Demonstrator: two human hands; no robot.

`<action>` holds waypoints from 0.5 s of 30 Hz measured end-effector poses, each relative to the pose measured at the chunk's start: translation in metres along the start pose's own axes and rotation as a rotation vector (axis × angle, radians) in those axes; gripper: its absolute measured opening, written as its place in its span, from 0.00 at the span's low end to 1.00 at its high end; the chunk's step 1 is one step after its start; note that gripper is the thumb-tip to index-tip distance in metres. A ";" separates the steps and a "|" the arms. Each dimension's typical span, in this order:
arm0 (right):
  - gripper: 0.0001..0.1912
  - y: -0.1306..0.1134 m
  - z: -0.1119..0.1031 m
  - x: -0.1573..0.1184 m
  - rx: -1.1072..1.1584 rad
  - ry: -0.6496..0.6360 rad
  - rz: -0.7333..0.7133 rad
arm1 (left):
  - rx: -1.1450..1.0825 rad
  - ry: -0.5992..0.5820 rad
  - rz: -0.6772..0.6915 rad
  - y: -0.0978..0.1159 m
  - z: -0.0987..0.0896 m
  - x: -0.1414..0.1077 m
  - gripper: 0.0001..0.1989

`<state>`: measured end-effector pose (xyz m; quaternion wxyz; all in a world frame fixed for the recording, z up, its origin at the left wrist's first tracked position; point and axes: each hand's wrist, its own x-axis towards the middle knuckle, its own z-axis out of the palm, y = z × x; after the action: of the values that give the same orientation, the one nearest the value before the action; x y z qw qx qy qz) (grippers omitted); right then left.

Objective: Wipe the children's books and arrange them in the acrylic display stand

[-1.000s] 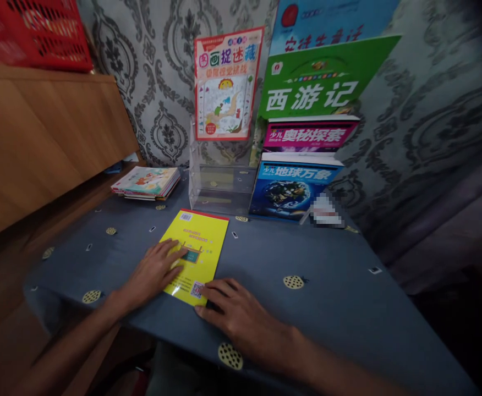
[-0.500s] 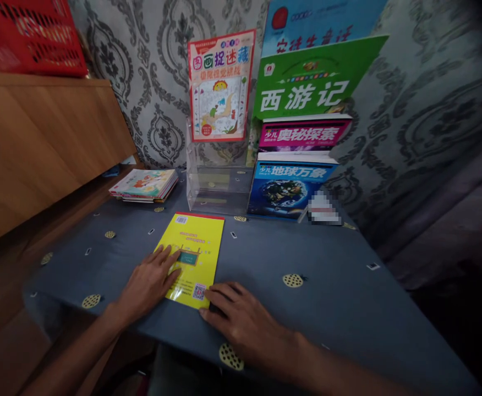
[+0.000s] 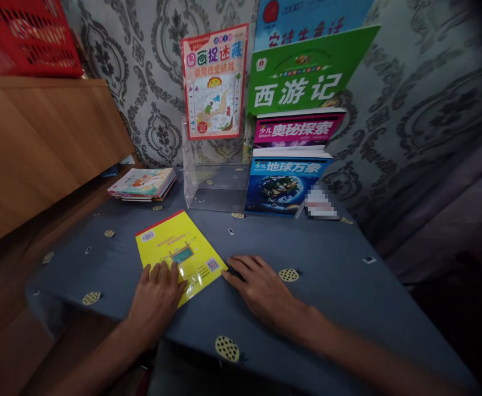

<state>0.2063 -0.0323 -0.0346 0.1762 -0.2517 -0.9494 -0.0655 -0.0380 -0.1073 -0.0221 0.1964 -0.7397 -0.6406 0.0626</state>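
A yellow book [image 3: 187, 234] with a red edge strip, a barcode and a QR code lies turned at an angle on the table. My left hand [image 3: 156, 289] rests on its lower left part, fingers stretched over the cover and thumb out to the right. At the book's right corner, the thumb and fingertips of my right hand [image 3: 261, 291] close on the corner; the undersides of those fingers are hidden.
Behind the book stands a clear plastic rack [image 3: 218, 201]. A red-bordered picture book [image 3: 215, 82] fills its upper left; green [image 3: 307, 71] and blue globe-cover [image 3: 282, 184] books fill the right. A book stack [image 3: 144, 182] lies left, below a red basket [image 3: 30, 41] on a wooden cabinet [image 3: 47, 143].
The yellow book has turned counterclockwise, its top edge swinging left. My right hand has moved up and right with the corner; my left hand has shifted slightly right and down.
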 end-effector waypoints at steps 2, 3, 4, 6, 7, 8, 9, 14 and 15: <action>0.16 0.006 0.002 0.009 -0.034 -0.024 0.006 | -0.019 -0.007 -0.035 0.001 0.000 0.009 0.17; 0.16 0.010 0.003 0.013 -0.043 -0.038 0.011 | -0.029 -0.006 -0.049 0.001 0.000 0.014 0.16; 0.17 0.013 0.005 0.017 -0.046 -0.049 0.019 | -0.037 -0.004 -0.060 0.002 -0.001 0.020 0.16; 0.17 0.020 0.008 0.023 -0.038 -0.072 0.045 | -0.052 -0.013 -0.074 0.003 -0.003 0.030 0.16; 0.17 0.023 0.009 0.026 -0.032 -0.083 0.060 | -0.063 -0.024 -0.076 0.003 -0.004 0.035 0.16; 0.17 0.026 0.010 0.028 -0.028 -0.092 0.078 | -0.074 -0.034 -0.076 0.003 -0.005 0.040 0.17; 0.17 0.027 0.010 0.029 -0.024 -0.099 0.098 | -0.087 -0.042 -0.073 0.003 -0.006 0.044 0.17; 0.17 0.031 0.014 0.030 0.054 -0.069 0.173 | -0.124 -0.027 -0.041 -0.003 -0.002 0.053 0.16; 0.17 0.032 0.015 0.029 0.083 -0.063 0.181 | -0.136 -0.013 -0.028 -0.004 0.000 0.053 0.16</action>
<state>0.1942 0.0119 -0.0363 0.1615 -0.3310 -0.9297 -0.0019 -0.0331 -0.0553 -0.0122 0.1426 -0.7418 -0.6549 0.0210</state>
